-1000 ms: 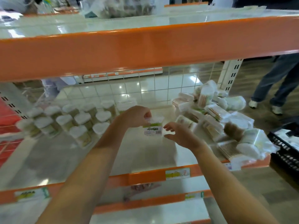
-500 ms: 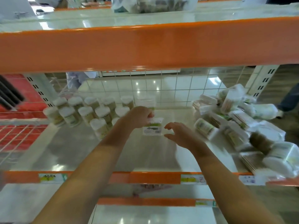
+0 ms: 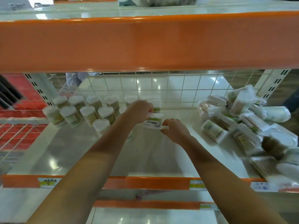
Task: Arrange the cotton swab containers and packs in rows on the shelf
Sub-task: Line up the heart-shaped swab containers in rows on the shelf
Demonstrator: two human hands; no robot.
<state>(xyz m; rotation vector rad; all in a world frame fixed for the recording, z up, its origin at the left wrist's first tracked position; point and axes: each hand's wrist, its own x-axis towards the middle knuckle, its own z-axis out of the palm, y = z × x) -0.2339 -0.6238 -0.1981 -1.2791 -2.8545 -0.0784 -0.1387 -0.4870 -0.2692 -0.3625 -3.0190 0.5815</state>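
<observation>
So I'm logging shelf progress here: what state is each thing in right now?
Held container: gripped by the left hand, label facing the camera.
Right hand: fingers at the container's right edge, grip unclear.
Round containers: upright, in rows at the left.
Pile of packs: jumbled at the right, unsorted.
Shelf: middle bare.

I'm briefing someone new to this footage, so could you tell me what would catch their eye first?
A broad orange shelf beam spans the top of the view. Beneath it, the left hand grips a small cotton swab container at mid-shelf, the right hand pinching its lower corner. Upright round containers stand in rows at left; a jumbled heap of packs lies at right.
</observation>
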